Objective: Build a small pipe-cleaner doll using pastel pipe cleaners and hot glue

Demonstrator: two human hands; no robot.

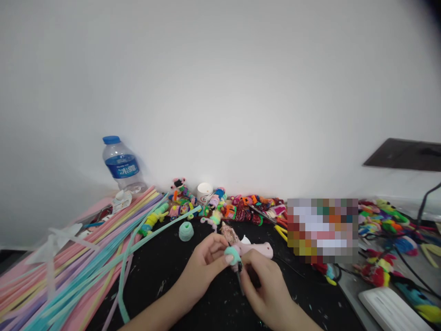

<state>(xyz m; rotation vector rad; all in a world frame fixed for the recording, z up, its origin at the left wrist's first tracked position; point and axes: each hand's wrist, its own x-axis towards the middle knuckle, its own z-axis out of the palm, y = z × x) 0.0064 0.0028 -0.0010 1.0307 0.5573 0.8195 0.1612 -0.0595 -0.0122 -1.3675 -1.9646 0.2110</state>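
Note:
My left hand [203, 264] pinches a small coil of mint-green pipe cleaner [232, 255] between thumb and fingers, low in the middle of the view. My right hand [263, 282] is closed beside it, gripping a thin dark rod [240, 280] that runs down from the coil. Both hands hover over a black mat [165, 276]. Just behind them lie a pink glue gun [257, 249] and a small pinkish figure [230, 233]. A second mint-green coil [186, 231] rests on the mat to the left.
A big sheaf of pastel pipe cleaners [76, 266] fans across the left. Several finished bright pipe-cleaner figures [241, 209] line the wall, with a water bottle [121, 165] and a white cup [205, 191]. More bright pieces and cables [389, 230] lie right, near a white device [389, 310].

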